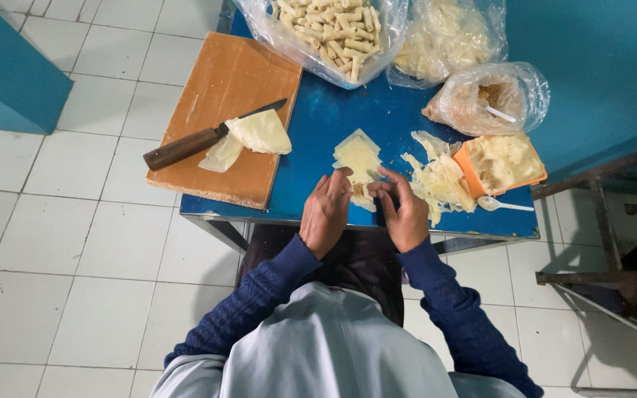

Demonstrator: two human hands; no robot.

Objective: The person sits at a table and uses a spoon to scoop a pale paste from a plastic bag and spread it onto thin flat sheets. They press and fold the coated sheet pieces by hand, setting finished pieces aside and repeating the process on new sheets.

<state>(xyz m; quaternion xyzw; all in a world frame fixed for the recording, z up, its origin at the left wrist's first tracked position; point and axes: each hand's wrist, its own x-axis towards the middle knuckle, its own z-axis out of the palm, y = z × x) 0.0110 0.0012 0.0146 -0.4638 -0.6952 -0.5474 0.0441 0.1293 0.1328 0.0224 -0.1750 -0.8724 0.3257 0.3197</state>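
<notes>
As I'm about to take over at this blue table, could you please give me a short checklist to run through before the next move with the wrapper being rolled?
1. Both hands on the work: left hand and right hand meet at the pale wrapper sheet by the table edge: ok.
2. Filling sits inside the roll: hidden by fingers: cannot tell.
3. Spare wrappers in reach: loose pile beside the right hand: ok.
4. Knife parked away from hands, on the wooden cutting board: ok.
5. Bag of finished rolls open at the far end: ok.
6. White spoon near the table edge: not ok.
</notes>
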